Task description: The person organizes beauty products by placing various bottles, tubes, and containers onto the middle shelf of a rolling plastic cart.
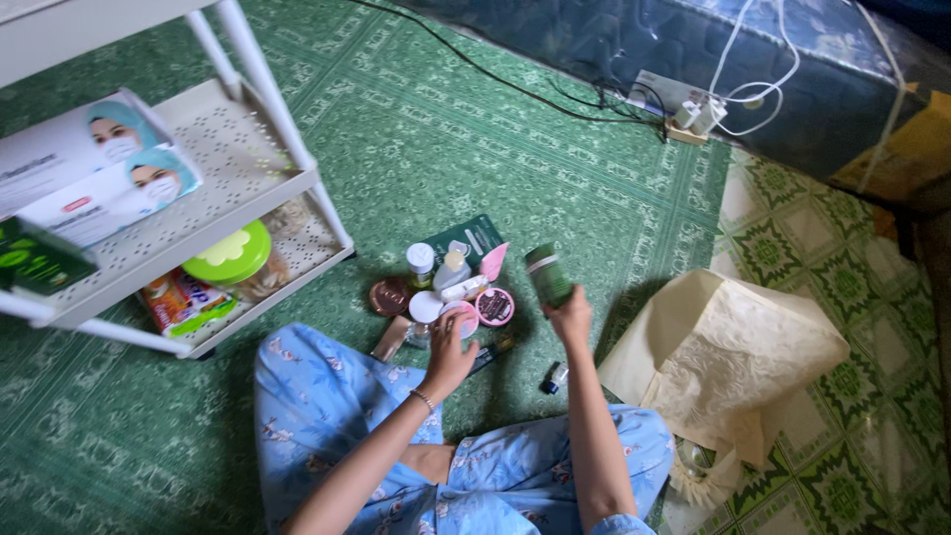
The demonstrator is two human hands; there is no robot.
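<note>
Head view: right hand (pixel 571 315) gripped a green bottle (pixel 548 274), fingers wrapped around it; left hand (pixel 451 355), fingers loosely spread, touched a pink jar (pixel 462 318) at the cluster's near edge; open mat (pixel 555 178) lay beyond.

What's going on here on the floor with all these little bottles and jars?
A person sits cross-legged on a green patterned mat. Their right hand holds up a dark green bottle, while the left hand reaches into a cluster of small cosmetic jars in front of their knees. A white shelf cart stands to the left, a cream bag to the right.
</note>
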